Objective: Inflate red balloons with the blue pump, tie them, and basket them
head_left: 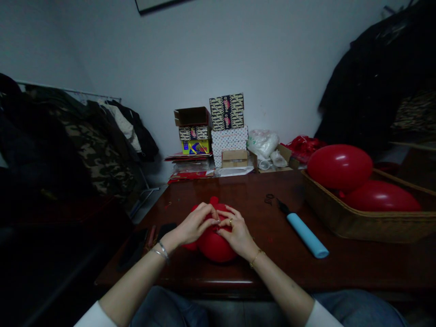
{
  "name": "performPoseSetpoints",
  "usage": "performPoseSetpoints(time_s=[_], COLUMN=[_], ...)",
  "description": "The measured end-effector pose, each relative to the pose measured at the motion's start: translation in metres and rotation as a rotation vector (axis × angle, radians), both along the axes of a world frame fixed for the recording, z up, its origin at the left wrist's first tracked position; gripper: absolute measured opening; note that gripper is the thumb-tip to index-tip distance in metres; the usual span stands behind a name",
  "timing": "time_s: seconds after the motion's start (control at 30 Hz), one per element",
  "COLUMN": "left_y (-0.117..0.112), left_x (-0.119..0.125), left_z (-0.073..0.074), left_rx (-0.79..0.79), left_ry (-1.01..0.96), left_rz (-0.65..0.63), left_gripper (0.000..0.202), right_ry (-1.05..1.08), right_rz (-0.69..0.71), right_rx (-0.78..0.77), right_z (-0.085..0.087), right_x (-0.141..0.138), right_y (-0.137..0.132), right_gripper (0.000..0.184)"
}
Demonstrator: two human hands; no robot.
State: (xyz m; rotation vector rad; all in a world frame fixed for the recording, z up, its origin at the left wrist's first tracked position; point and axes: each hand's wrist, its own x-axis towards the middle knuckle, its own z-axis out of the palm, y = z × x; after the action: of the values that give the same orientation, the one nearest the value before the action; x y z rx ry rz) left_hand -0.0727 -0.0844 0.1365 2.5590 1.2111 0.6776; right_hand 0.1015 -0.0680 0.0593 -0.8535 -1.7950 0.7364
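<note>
The left hand [195, 225] and right hand [241, 232] meet at the fingertips over the red balloons [218, 249], near the surface's front edge; I cannot tell what they grip. A scraping nail could burst one.

Smooth red rubber here on the balloon cluster [218, 249], set against the polished, glossy brown wood of the table [269, 259]. Over on the right, sleek light-blue plastic on the hand pump [307, 236], then rough wicker-like weave on the basket [344, 223] under taut, shiny balloons [340, 167]. And at the back, a crinkled, translucent plastic bag [263, 141] and a matt cardboard box [235, 160].
</note>
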Motion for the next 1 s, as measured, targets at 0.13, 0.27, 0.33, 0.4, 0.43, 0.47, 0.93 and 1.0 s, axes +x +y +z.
performPoseSetpoints(time_s=[0.13,0.27,0.33,0.4,0.43,0.47,0.93,1.0], left_y=[0.002,0.0,-0.002,-0.005,-0.007,-0.008,-0.009,-0.007], left_x=[-0.001,-0.001,-0.001,0.0,0.001,0.001,-0.009,-0.004], left_z=[-0.002,0.002,0.005,0.006,0.006,0.006,-0.04,-0.048], left_rx=[0.023,0.105,0.124,0.141,0.149,0.156,-0.286,-0.302], left_ry=[0.051,0.205,0.244,0.275,0.29,0.303,-0.572,-0.644], left_rz=[0.053,0.028,0.017,0.002,-0.01,-0.023,-0.012,0.105], left_gripper=[0.012,0.017,0.019,0.021,0.022,0.022,0.033,0.038], right_ry=[0.011,0.059,0.083,0.098,0.106,0.116,0.252,0.273], right_rz=[0.006,-0.031,-0.037,-0.033,-0.032,-0.033,-0.125,-0.156], right_rx=[-0.004,-0.017,-0.022,-0.02,-0.019,-0.02,-0.05,-0.049], right_z=[-0.002,-0.007,-0.008,-0.009,-0.01,-0.01,-0.024,-0.024], right_x=[0.001,0.002,0.002,0.002,0.002,0.001,-0.006,-0.008], right_y=[0.0,0.001,0.001,0.001,0.002,0.002,0.0,-0.002], right_gripper=[0.008,0.008,0.009,0.008,0.008,0.007,0.008,0.011])
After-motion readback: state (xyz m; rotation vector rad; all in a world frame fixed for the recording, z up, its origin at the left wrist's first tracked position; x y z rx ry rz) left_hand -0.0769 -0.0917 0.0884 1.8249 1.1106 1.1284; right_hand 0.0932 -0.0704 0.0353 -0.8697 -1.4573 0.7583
